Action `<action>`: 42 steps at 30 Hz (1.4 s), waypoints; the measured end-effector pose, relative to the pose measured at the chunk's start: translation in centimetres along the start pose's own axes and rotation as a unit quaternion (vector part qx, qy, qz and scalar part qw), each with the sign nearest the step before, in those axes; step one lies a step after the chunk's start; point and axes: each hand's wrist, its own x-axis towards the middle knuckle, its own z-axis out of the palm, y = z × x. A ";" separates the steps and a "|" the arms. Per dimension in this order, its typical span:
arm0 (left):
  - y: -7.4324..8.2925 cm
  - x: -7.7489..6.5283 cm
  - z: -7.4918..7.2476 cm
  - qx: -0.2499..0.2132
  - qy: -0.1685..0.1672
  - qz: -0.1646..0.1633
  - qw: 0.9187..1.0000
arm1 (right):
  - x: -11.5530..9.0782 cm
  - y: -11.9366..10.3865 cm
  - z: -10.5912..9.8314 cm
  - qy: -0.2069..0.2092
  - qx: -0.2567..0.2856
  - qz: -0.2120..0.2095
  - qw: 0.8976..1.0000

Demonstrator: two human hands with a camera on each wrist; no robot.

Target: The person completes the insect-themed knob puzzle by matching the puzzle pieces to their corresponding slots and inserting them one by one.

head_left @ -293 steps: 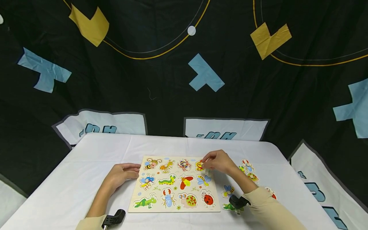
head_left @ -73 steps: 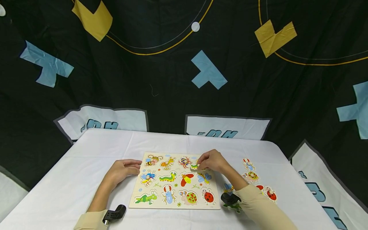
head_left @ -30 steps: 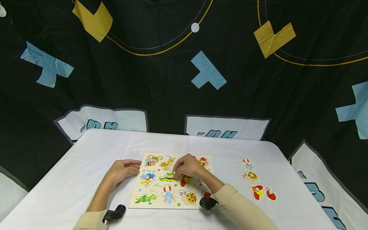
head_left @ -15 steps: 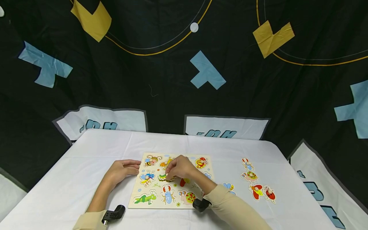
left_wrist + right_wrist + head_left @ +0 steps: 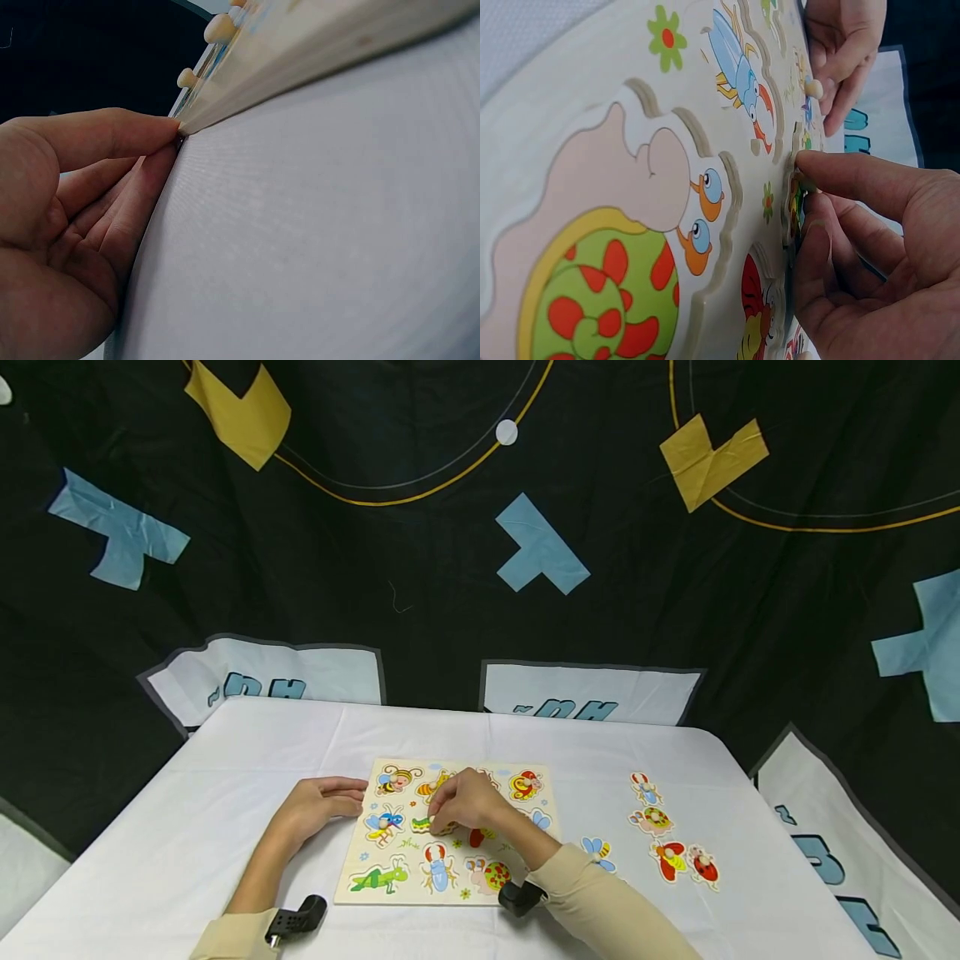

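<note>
Your right hand (image 5: 468, 800) pinches the caterpillar (image 5: 420, 826) at the board's (image 5: 420, 897) middle row | your left hand (image 5: 318, 806), ungrasping, touches its left edge | loose pieces (image 5: 669, 860) right of it

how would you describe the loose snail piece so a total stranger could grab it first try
On the white table, find the wooden puzzle board, then look to its right. The snail piece lies there between the blue beetle piece on its far side and the red-winged piece on its near side. Unlike those two, it has a round shell with red spots.
</note>
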 end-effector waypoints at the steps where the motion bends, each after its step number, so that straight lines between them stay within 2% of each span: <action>1: 0.0 0.0 0.0 0.001 0.000 0.000 1.000 | 0.0 0.0 0.0 0.000 -0.001 0.000 1.000; 27: -0.1 0.0 -0.1 0.017 0.010 -0.011 1.000 | -0.1 0.3 0.2 -0.001 0.010 -0.009 1.000; 42: -0.1 0.1 0.1 -0.001 0.004 -0.008 1.000 | -0.1 0.6 0.1 -0.004 0.016 -0.008 1.000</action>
